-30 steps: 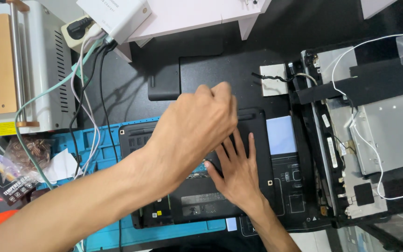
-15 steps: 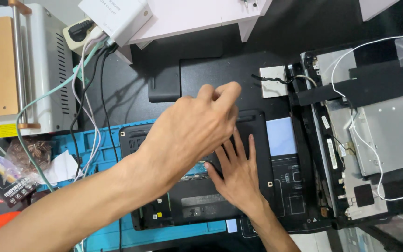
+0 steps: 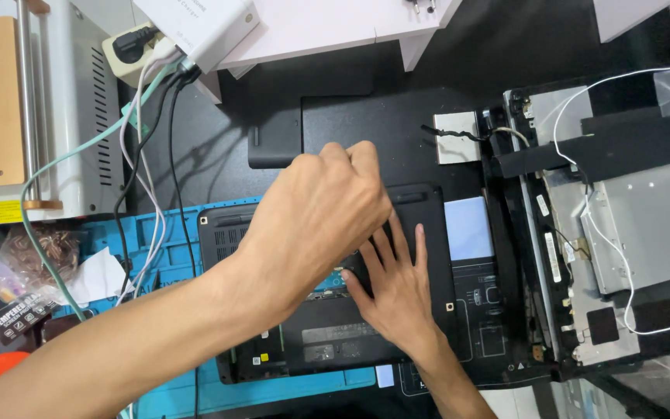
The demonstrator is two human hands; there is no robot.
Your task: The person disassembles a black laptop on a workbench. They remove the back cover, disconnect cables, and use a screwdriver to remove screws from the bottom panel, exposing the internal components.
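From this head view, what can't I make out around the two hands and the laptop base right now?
- Left hand fingertips: curled under, so any grip is hidden.
- Laptop base centre: covered by both hands; the right hand lies flat on it.
- Small parts in the opening by the right thumb: too small.
- Opened screen assembly: cut off by the right edge.
- Cables: ends hidden behind the left forearm.

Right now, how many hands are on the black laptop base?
2: the left hand curled over its middle, and the right hand flat on the black laptop base just below. No others visible.
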